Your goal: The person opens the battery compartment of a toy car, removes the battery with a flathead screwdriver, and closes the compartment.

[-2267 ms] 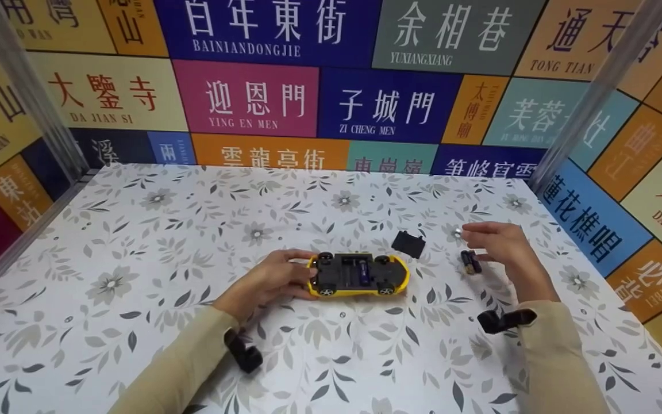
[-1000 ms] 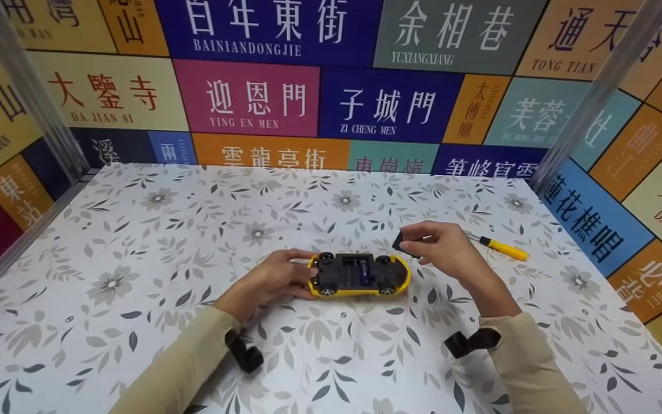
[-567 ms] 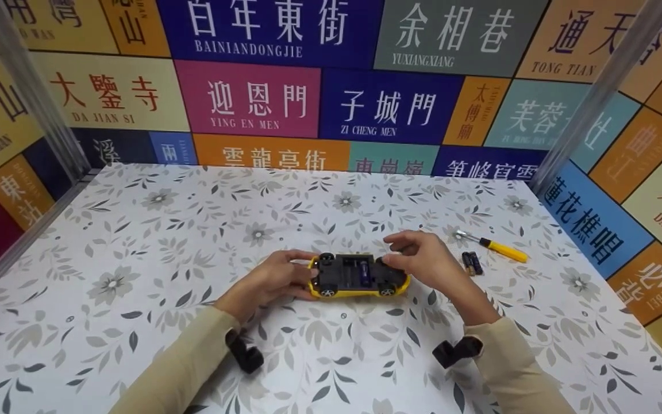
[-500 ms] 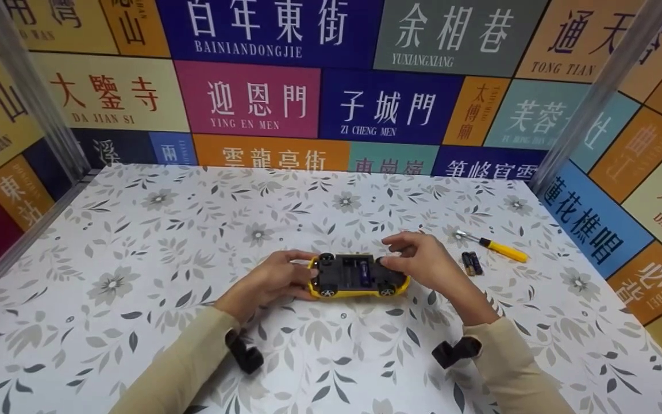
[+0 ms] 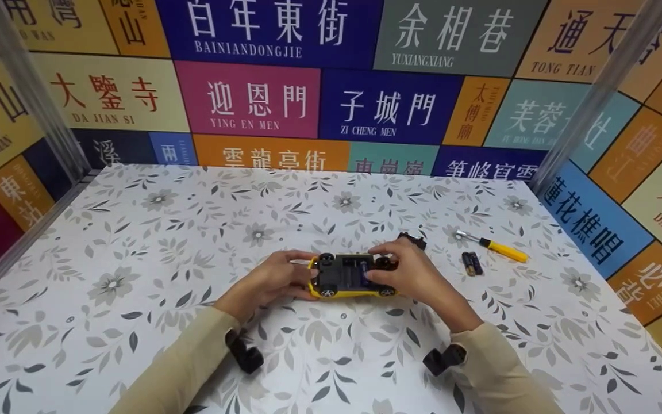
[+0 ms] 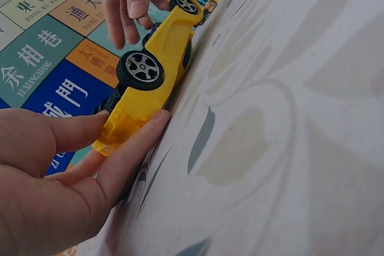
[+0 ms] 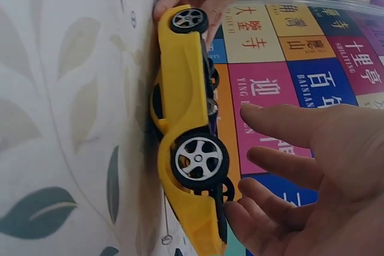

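A yellow toy car [image 5: 339, 277] lies wheels up on the table, its black underside showing an uncovered battery compartment. One battery [image 5: 364, 270] sits in that compartment. My left hand [image 5: 276, 275] grips the car's left end between thumb and fingers, as the left wrist view confirms with the left hand [image 6: 66, 172] at the bumper. Over the car's right half is my right hand [image 5: 408, 270], its fingers loosely bent; in the right wrist view the right hand [image 7: 312, 178] stands just off the underside, holding nothing. Behind it lies a black battery cover [image 5: 414, 240], partly hidden.
Two loose batteries [image 5: 472, 263] lie side by side to the right of the right hand. Beyond them is a screwdriver [image 5: 497, 248] with a yellow handle. A flower-patterned cloth [image 5: 193, 218] covers the table, and panels with printed characters [image 5: 245, 98] stand behind it.
My right hand has moved left from the batteries, past the black cover, which it touched and let go, to above the compartment. The left hand and the car have stayed put.
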A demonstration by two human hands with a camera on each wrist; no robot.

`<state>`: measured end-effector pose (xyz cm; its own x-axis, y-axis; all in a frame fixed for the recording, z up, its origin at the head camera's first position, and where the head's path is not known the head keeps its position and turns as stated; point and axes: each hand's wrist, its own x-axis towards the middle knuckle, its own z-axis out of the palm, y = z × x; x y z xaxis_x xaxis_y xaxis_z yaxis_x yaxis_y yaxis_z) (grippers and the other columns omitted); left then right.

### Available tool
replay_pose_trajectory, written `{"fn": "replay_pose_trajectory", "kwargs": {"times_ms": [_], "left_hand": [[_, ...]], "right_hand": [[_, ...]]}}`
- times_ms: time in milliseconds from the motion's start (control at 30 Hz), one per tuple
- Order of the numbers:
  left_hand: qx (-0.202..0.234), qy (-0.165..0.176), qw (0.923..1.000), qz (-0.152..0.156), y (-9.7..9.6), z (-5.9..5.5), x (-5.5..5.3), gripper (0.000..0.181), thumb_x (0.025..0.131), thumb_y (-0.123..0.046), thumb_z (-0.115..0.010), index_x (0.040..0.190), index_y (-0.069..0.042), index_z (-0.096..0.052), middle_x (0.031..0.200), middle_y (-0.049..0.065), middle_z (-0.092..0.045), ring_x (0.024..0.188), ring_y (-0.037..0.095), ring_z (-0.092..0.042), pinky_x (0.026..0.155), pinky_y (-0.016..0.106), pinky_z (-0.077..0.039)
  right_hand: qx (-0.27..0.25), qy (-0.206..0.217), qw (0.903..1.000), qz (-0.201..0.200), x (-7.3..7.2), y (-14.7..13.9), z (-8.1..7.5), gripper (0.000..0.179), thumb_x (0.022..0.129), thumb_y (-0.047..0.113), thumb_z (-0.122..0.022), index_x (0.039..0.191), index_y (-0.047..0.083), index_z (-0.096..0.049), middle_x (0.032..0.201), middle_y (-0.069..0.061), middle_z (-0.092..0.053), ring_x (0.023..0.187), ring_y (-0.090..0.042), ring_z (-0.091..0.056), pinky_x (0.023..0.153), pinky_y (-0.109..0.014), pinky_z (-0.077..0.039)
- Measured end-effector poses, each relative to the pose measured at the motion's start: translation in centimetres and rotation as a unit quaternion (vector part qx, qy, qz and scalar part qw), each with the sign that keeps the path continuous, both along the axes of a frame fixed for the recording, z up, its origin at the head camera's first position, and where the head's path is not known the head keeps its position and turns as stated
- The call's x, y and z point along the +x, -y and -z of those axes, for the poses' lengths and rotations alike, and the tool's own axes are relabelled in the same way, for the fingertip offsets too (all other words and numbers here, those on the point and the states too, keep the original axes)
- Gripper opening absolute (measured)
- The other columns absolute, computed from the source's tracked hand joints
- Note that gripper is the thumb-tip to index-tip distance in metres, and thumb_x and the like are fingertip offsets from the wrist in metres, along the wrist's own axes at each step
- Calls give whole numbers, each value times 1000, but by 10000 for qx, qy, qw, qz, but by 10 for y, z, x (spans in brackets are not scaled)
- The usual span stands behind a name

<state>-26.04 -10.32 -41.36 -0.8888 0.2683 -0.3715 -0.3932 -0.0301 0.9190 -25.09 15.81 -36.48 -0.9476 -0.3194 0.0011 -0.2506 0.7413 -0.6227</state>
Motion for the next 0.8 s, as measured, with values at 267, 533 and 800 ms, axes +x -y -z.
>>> {"fn": "replay_pose_trajectory", "kwargs": {"times_ms": [267, 533, 800], "left_hand": [[-62, -16, 10000, 19, -1, 1, -1, 50, 94, 3, -59, 142, 0, -49, 130, 31, -57, 92, 31, -71, 80, 43, -64], [-48, 42, 10000, -19, -1, -2, 0, 50, 93, 4, -60, 142, -3, -51, 127, 30, -59, 91, 32, -72, 79, 42, -64], [-93, 73, 9999, -31, 0, -2, 1, 50, 94, 4, -60, 143, -4, -51, 128, 30, -59, 92, 33, -73, 80, 42, -64]], "right_hand": [[387, -3, 9991, 153, 4, 8, 6, 50, 85, 29, -80, 132, 16, -66, 135, -13, -50, 121, -30, -44, 100, -51, -47], [513, -178, 9985, 106, 4, 9, 8, 48, 85, 30, -81, 129, 16, -68, 137, -13, -50, 124, -32, -42, 102, -52, -45], [747, -234, 9969, 51, 5, 11, 12, 42, 92, 34, -72, 130, 18, -67, 137, -12, -50, 121, -30, -42, 98, -49, -45]]}}
